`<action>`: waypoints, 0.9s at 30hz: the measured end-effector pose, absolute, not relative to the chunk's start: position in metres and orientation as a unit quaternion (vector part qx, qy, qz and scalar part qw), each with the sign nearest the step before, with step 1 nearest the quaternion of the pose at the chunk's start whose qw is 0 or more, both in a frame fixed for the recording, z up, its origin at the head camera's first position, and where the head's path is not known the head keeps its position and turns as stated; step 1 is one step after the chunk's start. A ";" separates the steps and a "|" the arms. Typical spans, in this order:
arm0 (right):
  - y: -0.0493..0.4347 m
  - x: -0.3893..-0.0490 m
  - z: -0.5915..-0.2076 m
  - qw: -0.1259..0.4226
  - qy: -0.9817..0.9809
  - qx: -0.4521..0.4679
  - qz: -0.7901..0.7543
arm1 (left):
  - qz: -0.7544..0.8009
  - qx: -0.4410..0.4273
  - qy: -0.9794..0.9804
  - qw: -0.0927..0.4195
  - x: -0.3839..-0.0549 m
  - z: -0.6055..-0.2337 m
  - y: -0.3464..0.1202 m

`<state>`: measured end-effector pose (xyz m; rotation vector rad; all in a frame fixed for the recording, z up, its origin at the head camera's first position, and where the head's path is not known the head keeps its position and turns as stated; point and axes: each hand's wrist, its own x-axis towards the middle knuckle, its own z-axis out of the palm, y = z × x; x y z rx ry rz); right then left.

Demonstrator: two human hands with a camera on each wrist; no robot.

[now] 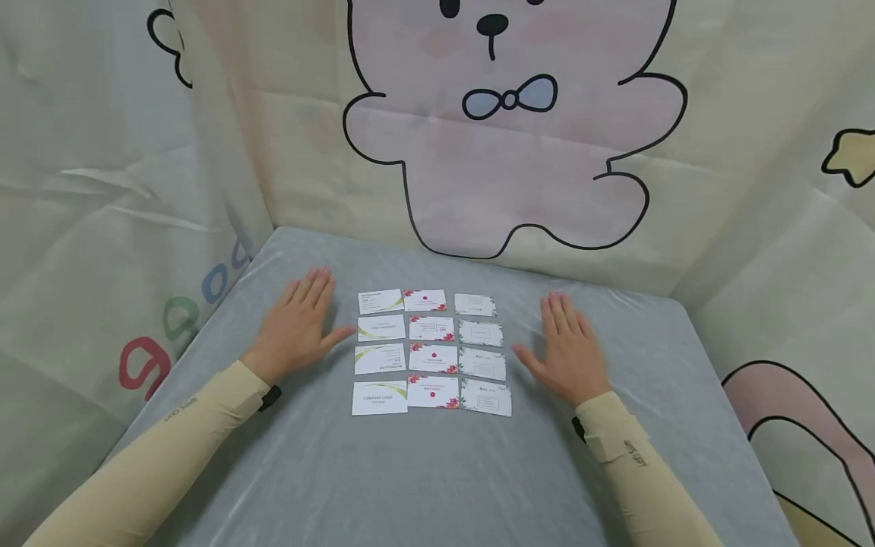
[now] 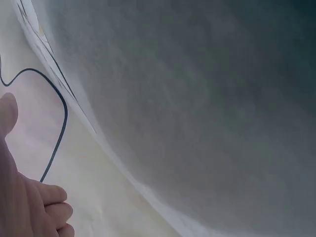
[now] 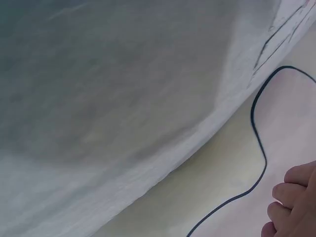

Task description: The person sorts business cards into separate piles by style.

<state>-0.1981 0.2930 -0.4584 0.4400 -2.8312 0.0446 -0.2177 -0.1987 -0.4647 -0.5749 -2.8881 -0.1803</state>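
Several business cards lie face up on the grey cloth in three columns. The left column has cards with a green-yellow curve (image 1: 380, 398), the middle one cards with red flowers (image 1: 434, 359), the right one cards with grey-green leaves (image 1: 481, 333). My left hand (image 1: 296, 325) is spread flat to the left of the cards, its thumb pointing at the second row. On the other side my right hand (image 1: 569, 351) lies likewise, fingers straight and thumb toward the leaf cards. Neither hand holds anything. Both wrist views show fingertips but none of the cards.
The grey cloth-covered table (image 1: 424, 479) ends at a curtain with a bear drawing (image 1: 506, 175) at the back. More printed curtain (image 1: 102, 190) hangs along the left side, and another panel (image 1: 807, 289) along the right. Beige sleeves (image 1: 157, 448) cover both forearms.
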 end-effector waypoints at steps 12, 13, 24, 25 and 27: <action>0.180 -0.232 -0.443 0.055 -0.962 0.261 0.058 | -0.144 -0.251 -0.957 0.030 -0.248 -0.460 -0.189; 0.167 -0.240 -0.445 0.049 -0.959 0.271 0.060 | -0.156 -0.251 -0.955 0.020 -0.254 -0.460 -0.189; 0.085 -0.311 -0.471 -0.035 -0.947 0.287 0.138 | -0.234 -0.220 -0.944 -0.071 -0.306 -0.473 -0.178; 0.081 -0.315 -0.470 -0.037 -0.946 0.291 0.135 | -0.233 -0.219 -0.945 -0.069 -0.308 -0.472 -0.179; 0.075 -0.324 -0.469 -0.040 -0.944 0.300 0.133 | -0.232 -0.219 -0.946 -0.060 -0.312 -0.469 -0.183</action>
